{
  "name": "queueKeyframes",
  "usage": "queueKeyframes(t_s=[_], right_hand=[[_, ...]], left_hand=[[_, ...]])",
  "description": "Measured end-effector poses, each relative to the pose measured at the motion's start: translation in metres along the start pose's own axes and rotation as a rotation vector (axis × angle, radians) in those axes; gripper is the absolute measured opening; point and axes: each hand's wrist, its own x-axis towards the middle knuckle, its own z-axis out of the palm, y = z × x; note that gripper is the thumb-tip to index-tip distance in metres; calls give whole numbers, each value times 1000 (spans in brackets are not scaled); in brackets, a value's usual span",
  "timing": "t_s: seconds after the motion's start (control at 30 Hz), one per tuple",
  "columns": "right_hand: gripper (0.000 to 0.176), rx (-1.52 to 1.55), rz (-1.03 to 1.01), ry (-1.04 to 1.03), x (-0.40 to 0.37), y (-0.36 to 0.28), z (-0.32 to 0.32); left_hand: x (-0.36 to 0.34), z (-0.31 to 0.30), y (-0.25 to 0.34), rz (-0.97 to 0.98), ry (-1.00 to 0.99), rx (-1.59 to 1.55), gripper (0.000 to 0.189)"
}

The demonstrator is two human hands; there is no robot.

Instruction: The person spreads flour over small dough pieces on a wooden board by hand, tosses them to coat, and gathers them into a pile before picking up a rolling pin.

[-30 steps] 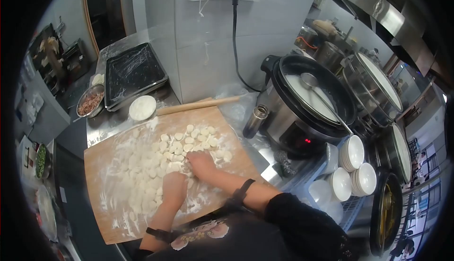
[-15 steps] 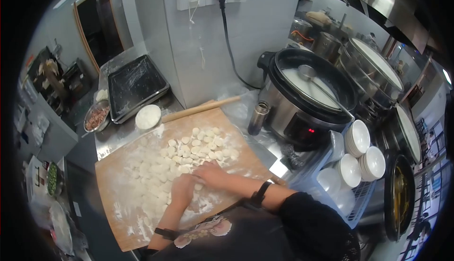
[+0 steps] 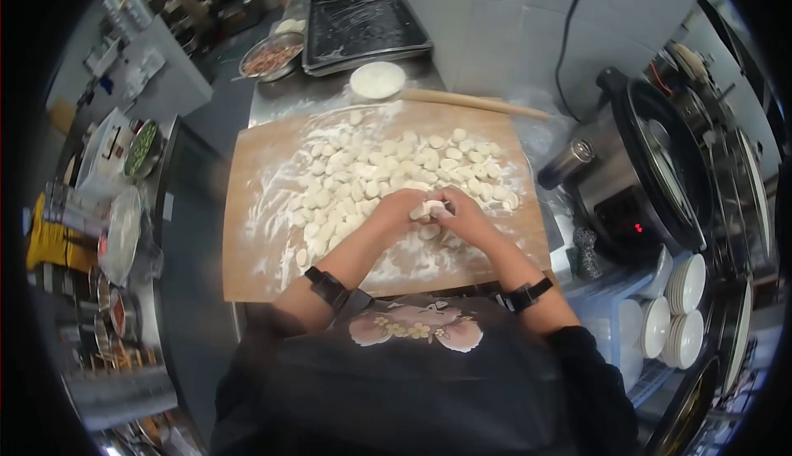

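Note:
Several small white dough pieces [image 3: 355, 175] lie spread over a floured wooden board [image 3: 256, 167]. Above the board's front half, my left hand [image 3: 400, 211] and my right hand [image 3: 464, 215] meet, fingers bent inward. Between their fingertips is a pale dough piece [image 3: 426, 208], which both hands pinch. Part of it is hidden by the fingers. A loose dough piece [image 3: 429, 231] lies just below the hands. Along the board's back edge rests a rolling pin [image 3: 474, 103], beside a bowl of white flour [image 3: 378, 80].
Behind the board are a black tray [image 3: 363, 27] and a bowl of minced filling [image 3: 272, 58]. At the right stand a metal flask [image 3: 568, 163], a large cooker [image 3: 631, 200] and a blue rack [image 3: 602, 324] with white bowls [image 3: 685, 284]. Greens [image 3: 143, 149] sit far left.
The view has turned right and down, so the board appears more central. My hands, earlier low over the dough pieces, are now together with a dough piece between their fingers.

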Motion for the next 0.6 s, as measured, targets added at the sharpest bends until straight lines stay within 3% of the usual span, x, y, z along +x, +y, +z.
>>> queueKeyframes(t_s=[0.07, 0.13, 0.2, 0.27, 0.3, 0.37, 0.47, 0.6], right_hand=[[23, -38, -52, 16, -1, -5, 4], [21, -73, -101, 45, -2, -7, 6], [21, 195, -8, 12, -3, -9, 6], [21, 190, 51, 29, -3, -12, 2], [21, 188, 108, 50, -3, -14, 0], [22, 208, 141, 38, -4, -16, -3], [23, 163, 144, 36, -6, -16, -3], [23, -99, -26, 81, -11, -18, -4]], left_hand=[[15, -16, -15, -137, -163, -246, 23], [12, -14, -12, -136, -99, -299, 23], [6, -5, -9, -138, -40, -348, 23], [-4, 9, -1, 66, 92, -174, 28], [-8, 10, 0, 65, 92, -176, 28], [-13, 13, 0, 316, 87, 469, 32], [-16, 20, 1, 450, 149, 737, 31], [-21, 27, 8, 322, 133, 746, 29]])
